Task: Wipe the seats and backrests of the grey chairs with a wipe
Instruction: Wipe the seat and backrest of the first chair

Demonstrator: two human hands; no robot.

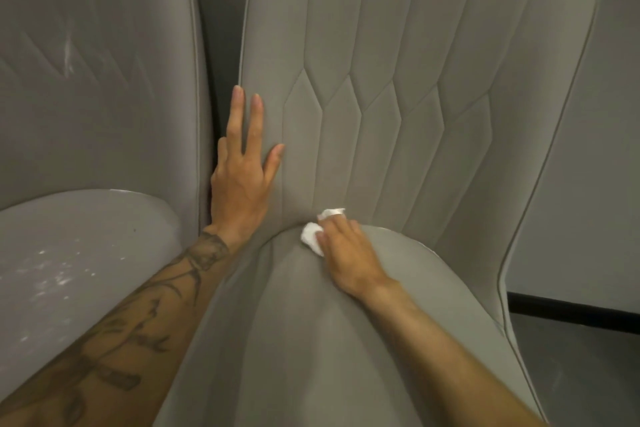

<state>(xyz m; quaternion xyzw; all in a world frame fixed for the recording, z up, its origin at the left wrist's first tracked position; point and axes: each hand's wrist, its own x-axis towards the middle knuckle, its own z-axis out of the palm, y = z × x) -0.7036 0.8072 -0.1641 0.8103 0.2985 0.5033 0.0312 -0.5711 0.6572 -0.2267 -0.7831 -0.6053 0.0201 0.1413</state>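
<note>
A grey quilted chair fills the middle of the view, its backrest (398, 87) upright and its seat (311, 340) running toward me. My left hand (242, 177) lies flat with fingers spread on the left edge of the backrest, holding nothing. My right hand (349, 255) is closed on a crumpled white wipe (313, 236), pressing it into the crease where the seat meets the backrest. A second grey chair (86, 80) stands on the left, its seat (76, 253) speckled with pale marks.
A narrow dark gap (218, 45) separates the two chairs. A pale wall (609, 149) with a black skirting strip (571, 312) and a dark floor (588, 374) lie to the right of the middle chair.
</note>
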